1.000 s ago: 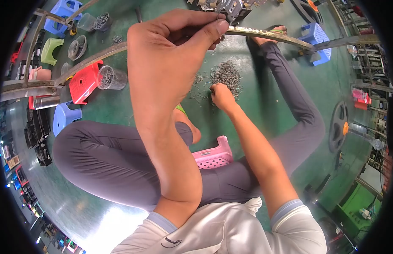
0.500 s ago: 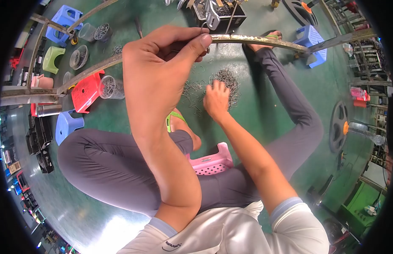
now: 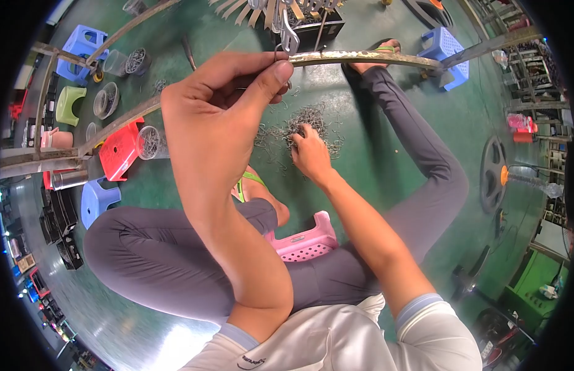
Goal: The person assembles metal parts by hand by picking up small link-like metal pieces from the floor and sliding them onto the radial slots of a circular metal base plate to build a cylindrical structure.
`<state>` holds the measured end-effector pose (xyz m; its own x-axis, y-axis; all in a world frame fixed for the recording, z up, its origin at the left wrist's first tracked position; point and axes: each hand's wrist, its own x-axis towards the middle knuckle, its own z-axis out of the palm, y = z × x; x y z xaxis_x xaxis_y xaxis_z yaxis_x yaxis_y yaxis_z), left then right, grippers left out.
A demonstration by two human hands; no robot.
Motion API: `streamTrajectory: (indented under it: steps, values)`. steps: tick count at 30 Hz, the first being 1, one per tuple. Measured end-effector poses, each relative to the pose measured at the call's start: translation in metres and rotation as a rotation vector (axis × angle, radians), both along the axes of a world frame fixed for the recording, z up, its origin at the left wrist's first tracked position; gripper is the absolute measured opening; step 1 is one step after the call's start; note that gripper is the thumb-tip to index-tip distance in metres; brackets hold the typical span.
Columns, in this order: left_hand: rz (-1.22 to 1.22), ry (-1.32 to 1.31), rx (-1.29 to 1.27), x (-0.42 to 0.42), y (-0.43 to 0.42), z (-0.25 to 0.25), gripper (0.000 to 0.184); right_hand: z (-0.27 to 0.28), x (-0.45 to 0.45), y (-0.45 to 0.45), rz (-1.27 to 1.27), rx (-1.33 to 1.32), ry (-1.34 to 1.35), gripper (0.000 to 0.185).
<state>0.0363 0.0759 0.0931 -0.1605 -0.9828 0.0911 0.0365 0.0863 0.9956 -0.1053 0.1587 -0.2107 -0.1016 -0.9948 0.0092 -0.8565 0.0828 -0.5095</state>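
Note:
My left hand (image 3: 219,108) is raised at the metal bar (image 3: 367,57), with thumb and forefinger pinched on a thin wire hook (image 3: 276,52). The hook's upper end is beside a flat metal hanger piece (image 3: 290,41), and I cannot tell whether they are linked. The other fingers curl into the palm, so what lies in them is mostly hidden. Lower down, my right hand (image 3: 313,157) reaches to a pile of wire hooks (image 3: 313,116) on the green floor. Its fingers are bent at the pile's near edge, and whatever is between them cannot be made out.
A rack of flat metal strips (image 3: 250,9) hangs above a black bin (image 3: 318,31). Left stand tubs of metal parts (image 3: 150,142), a red stool (image 3: 119,151) and blue stools (image 3: 100,201). A pink stool (image 3: 305,244) is between my legs. A fan (image 3: 496,176) stands right.
The view has shifted, showing more of the strip rack. My right hand has changed its finger pose and moved to the pile's near left side. My left hand keeps its pinch at the bar.

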Motion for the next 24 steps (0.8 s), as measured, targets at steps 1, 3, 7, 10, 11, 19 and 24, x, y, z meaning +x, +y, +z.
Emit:
streamTrajectory:
  steps: [1,3,7,10,11,19,24]
  values:
    - [-0.009,-0.001,-0.011,0.001,-0.001,0.0,0.018,0.004,-0.003,-0.001,-0.037,-0.058,-0.043,0.03]
    - [-0.021,-0.001,-0.023,0.001,-0.001,-0.002,0.018,0.011,-0.017,-0.005,-0.11,-0.174,-0.125,0.029]
    - [-0.021,0.015,-0.022,0.0,0.0,-0.004,0.017,-0.055,-0.085,-0.021,-0.519,-0.099,-0.17,0.025]
    - [-0.021,0.023,-0.026,-0.003,0.0,-0.002,0.016,-0.06,-0.125,-0.025,-0.694,0.066,-0.188,0.026]
    - [-0.025,0.024,-0.028,-0.005,0.0,-0.002,0.016,-0.058,-0.133,-0.029,-0.697,0.107,-0.188,0.027]
    - [-0.026,-0.011,0.026,-0.015,0.005,0.001,0.012,-0.052,-0.138,-0.072,-0.499,0.326,-0.011,0.025]
    - [-0.072,0.009,-0.003,-0.017,0.002,0.001,0.011,-0.057,-0.132,-0.071,-0.553,0.346,0.003,0.028]
